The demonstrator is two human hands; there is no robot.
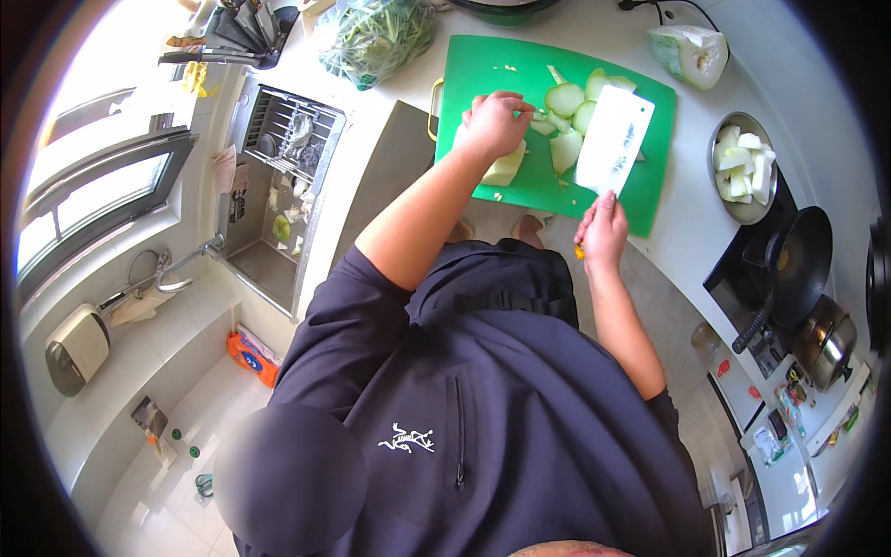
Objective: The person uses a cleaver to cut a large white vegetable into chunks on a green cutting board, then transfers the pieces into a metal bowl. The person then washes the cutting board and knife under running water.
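Note:
My right hand (604,226) grips the handle of a cleaver (616,139), whose broad blade lies flat in view over the right part of a green cutting board (480,63). My left hand (495,124) is at the board's left part, fingers bent, just above a pale block of peeled melon or gourd (505,169); whether its fingertips hold a small piece cannot be told. Between the hands lie green-rimmed peel slices (564,99), a pale cut piece (566,151) and small scraps. The blade covers part of the peelings.
A metal bowl of cut white chunks (745,167) stands right of the board, near a wok (800,264) and a lidded pot (825,341). A large cut gourd piece (689,56) lies behind. At left are bagged greens (376,42), a knife block (243,31) and a sink (268,271) holding scraps.

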